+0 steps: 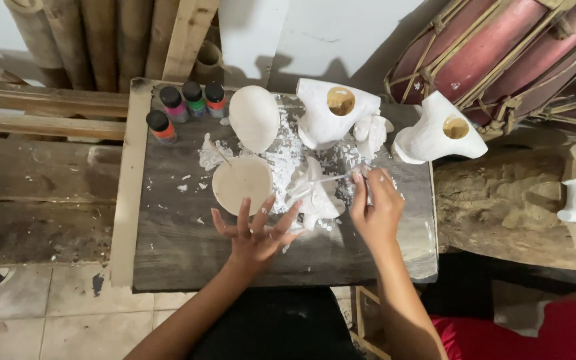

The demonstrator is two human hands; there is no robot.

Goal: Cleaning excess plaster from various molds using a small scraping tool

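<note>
My left hand (255,230) hovers with fingers spread above the dark wooden board (181,247), just below a round bowl of beige paste (241,183) with a stick in it. My right hand (376,210) pinches a thin tool (341,177) whose tip reaches a small white plaster figure (315,197) lying on the board between my hands. White plaster crumbs are scattered around the figure.
Several small paint bottles (185,107) stand at the board's back left. A white egg-shaped cast (255,117) and two white hollow casts (335,110) (438,133) sit at the back. A log (501,200) lies at right, bamboo poles (101,40) behind.
</note>
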